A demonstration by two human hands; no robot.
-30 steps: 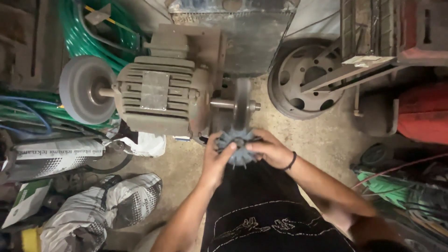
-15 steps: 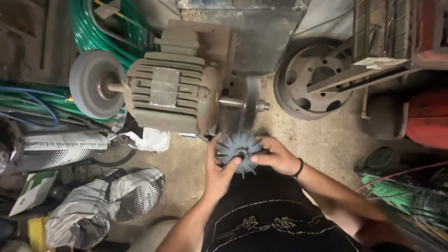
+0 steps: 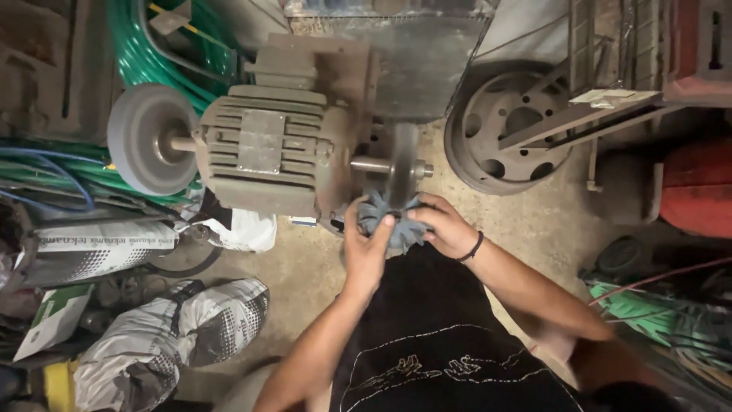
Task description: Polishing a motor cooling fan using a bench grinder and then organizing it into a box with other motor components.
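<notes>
At the far left a grey wheel (image 3: 146, 139) sits on the shaft of a ribbed grey motor (image 3: 263, 159), with green hose (image 3: 145, 46) coiled behind and crumpled sacks (image 3: 171, 332) near on the concrete floor (image 3: 305, 282). Just right of the motor, near its bare shaft end (image 3: 381, 165), the left hand (image 3: 367, 252) and right hand (image 3: 446, 226) both grip a dark plastic fan (image 3: 389, 221), fingers clenched around its blades from either side. Further right a rusty wheel rim (image 3: 507, 141) leans by a metal frame (image 3: 602, 107).

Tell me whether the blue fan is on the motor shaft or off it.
Off. Both hands, left hand and right hand, hold the fan below the bare shaft of the motor.
</notes>
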